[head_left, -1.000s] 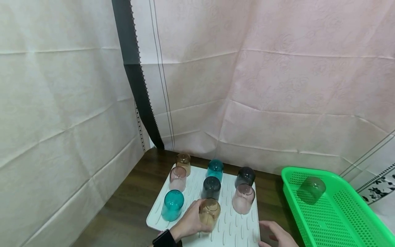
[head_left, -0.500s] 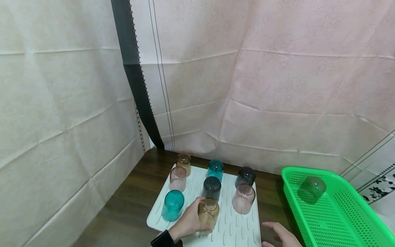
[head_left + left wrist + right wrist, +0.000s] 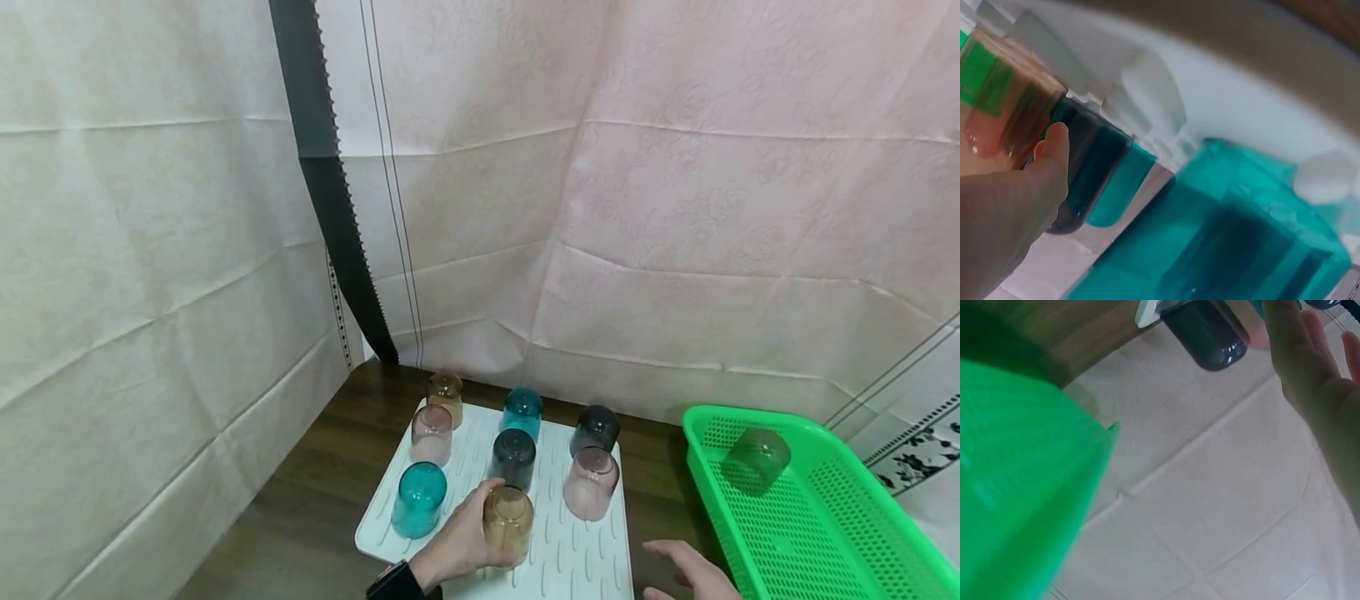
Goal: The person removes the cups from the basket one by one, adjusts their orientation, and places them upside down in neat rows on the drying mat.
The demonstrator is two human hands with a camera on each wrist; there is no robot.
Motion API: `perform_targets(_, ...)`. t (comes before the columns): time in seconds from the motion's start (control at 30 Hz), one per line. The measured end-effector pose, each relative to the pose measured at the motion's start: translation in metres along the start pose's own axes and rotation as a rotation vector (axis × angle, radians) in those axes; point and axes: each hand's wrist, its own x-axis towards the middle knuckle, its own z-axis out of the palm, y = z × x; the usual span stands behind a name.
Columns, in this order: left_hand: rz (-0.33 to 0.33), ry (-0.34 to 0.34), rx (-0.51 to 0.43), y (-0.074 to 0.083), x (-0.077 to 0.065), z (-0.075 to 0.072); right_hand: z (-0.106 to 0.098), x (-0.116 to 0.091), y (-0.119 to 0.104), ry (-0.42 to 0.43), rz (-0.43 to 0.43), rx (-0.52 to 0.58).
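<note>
My left hand (image 3: 465,540) grips an amber glass (image 3: 512,523) that stands upside down at the near middle of a white ribbed drying mat (image 3: 566,558). Thumb and fingers lie around its side; the far side of the grip is hidden. Right behind it is a dark grey glass (image 3: 514,457), and to its left a teal glass (image 3: 420,500), large in the left wrist view. My right hand (image 3: 693,571) holds nothing, fingers relaxed, between the mat's right edge and a green basket (image 3: 701,483). A pink glass (image 3: 592,483) is the nearest glass to it.
Farther back on the mat stand another amber glass (image 3: 446,396), a pink glass (image 3: 432,433), a teal glass (image 3: 522,410) and a dark glass (image 3: 597,427), all upside down. One grey glass (image 3: 757,462) lies in the basket. Cloth walls (image 3: 675,250) enclose the wooden table (image 3: 300,500).
The amber glass shifted slightly left, then a little nearer, with my left hand still around it. My right hand moved right, away from the mat's edge. The other glasses stay put.
</note>
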Motion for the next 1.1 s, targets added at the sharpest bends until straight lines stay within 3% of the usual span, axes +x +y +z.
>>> perform_targets(0.27,0.025,-0.017,0.036,0.022,-0.009,-0.015,-0.039,0.003,0.007,0.017,-0.156,-0.255)
perform_targets(0.47,0.056,-0.030,0.134,0.050,-0.018,-0.038,-0.089,0.017,0.005,0.000,0.005,-0.293)
perform_targets(0.67,0.216,-0.029,0.486,0.070,-0.027,-0.059,-0.133,0.042,0.032,0.106,-0.002,-0.442)
perform_targets(0.77,0.298,-0.062,0.611,0.077,-0.032,-0.066,-0.153,0.057,0.052,0.106,0.044,-0.487)
perform_targets(0.93,0.353,-0.169,0.661,0.083,-0.039,-0.074,-0.173,0.074,0.082,0.072,0.130,-0.465)
perform_targets(1.1,0.320,-0.217,0.670,0.082,-0.043,-0.076,-0.183,0.088,0.104,0.033,0.254,-0.421)
